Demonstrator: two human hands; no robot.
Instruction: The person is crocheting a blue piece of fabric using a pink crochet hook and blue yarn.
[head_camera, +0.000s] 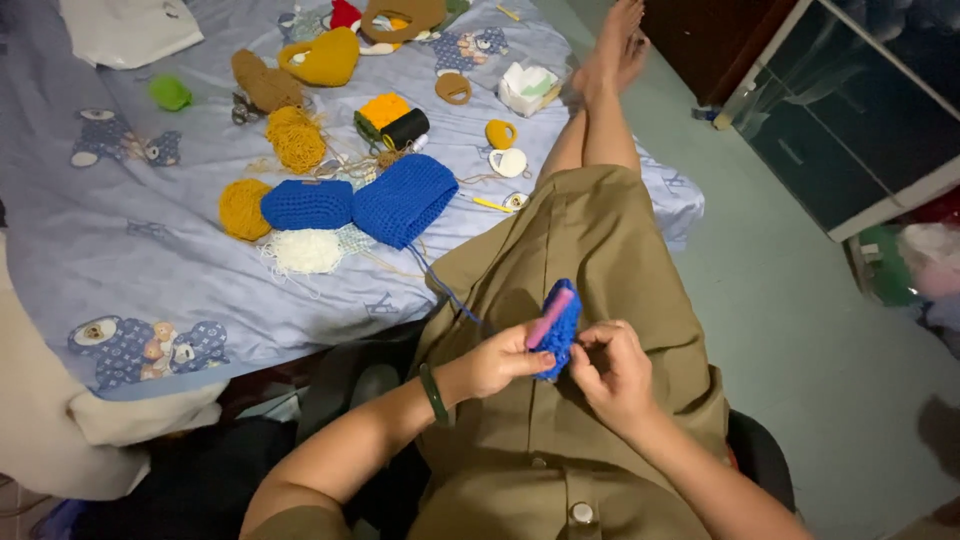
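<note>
over our lap, right of the bedsheet (130, 260), our left hand (500, 362) and right hand (612, 370) have fingers pinched closed on a small blue crochet piece (562, 335) with a pink crochet hook (549, 318) against it; blue yarn (445, 290) trails to larger blue crochet pieces (400, 200) on that sheet

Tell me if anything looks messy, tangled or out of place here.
Nothing looks damaged or spilled. The one untidy spot is the loose tangle of mustard-yellow yarn on the blue printed bedsheet, with stray strands trailing between the crocheted pieces. The small blue crocheted piece sits neatly between both hands.
</note>
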